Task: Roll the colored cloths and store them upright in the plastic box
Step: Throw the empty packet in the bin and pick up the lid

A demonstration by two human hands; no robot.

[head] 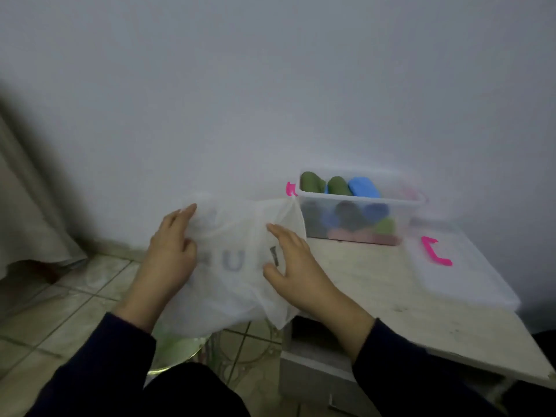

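Hands (pixel 228 260) (on bag (pixel 231 284)), rolled cloths (pixel 340 185) upright

My left hand (pixel 170 254) reached forward with its fingers fairly straight and the fingertips pointing up and away, the back of the hand facing me. My right hand (pixel 296 266) lay beside it, fingers extended and the thumb spread wide. Both forearms, in dark sleeves, angled inward from below.
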